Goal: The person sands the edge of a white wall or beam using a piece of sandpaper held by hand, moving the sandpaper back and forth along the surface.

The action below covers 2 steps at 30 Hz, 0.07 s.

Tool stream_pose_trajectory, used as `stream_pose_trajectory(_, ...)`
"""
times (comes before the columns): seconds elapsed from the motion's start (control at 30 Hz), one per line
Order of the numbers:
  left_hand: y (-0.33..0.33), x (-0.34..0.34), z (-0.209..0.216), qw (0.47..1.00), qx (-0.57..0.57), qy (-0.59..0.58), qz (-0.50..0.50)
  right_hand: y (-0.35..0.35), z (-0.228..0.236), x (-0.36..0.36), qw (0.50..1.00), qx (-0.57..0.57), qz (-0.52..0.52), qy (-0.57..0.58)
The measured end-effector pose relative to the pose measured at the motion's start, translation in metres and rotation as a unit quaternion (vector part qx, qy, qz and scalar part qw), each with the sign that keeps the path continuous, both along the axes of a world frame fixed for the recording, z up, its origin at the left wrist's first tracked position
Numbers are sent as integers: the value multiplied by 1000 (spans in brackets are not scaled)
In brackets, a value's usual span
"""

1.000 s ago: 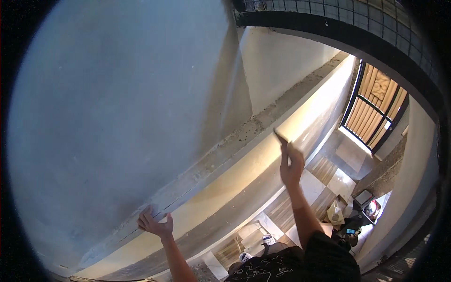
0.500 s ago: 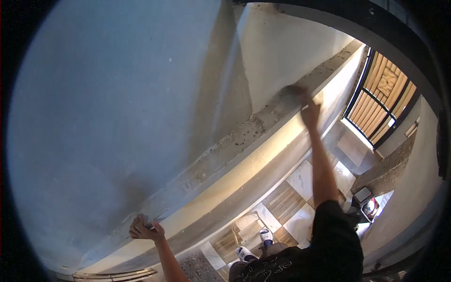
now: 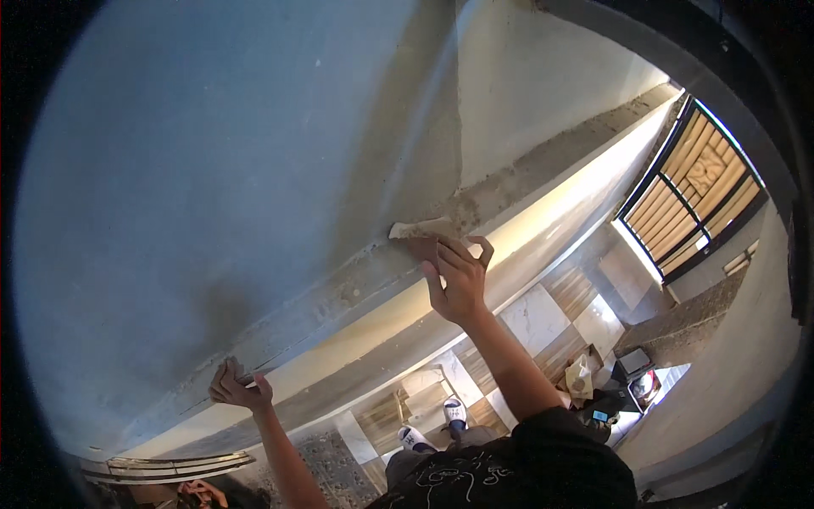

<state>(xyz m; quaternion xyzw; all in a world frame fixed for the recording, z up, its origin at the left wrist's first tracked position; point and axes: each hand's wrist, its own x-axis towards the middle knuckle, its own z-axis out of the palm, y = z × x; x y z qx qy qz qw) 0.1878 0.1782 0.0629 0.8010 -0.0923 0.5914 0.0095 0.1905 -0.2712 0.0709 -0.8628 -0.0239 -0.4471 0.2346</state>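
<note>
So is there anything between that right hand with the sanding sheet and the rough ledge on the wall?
Nothing visible. The right hand presses the tan sanding sheet straight against the rough concrete ledge, with no gap or object between them. The left hand grips the same ledge lower down, well apart from it.

paper bag: tan, crumpled, upright on floor at lower right | small screen: blue-lit, rectangular, just below the bag | box-like object: dark frame, reddish-white face, right of the bag, kind unclear | labels, signs: none seen
</note>
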Motion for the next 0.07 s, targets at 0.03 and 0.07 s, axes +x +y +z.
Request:
stream_pose_trajectory(0.03, 4, -1, 0, 1000, 7, -2, 0, -1, 7, -10, 996, -69, 58, 26)
stream_pose_trajectory(0.07, 7, -2, -2, 1000, 14, -4, 2, 5, 4, -13, 996, -65, 61, 31)
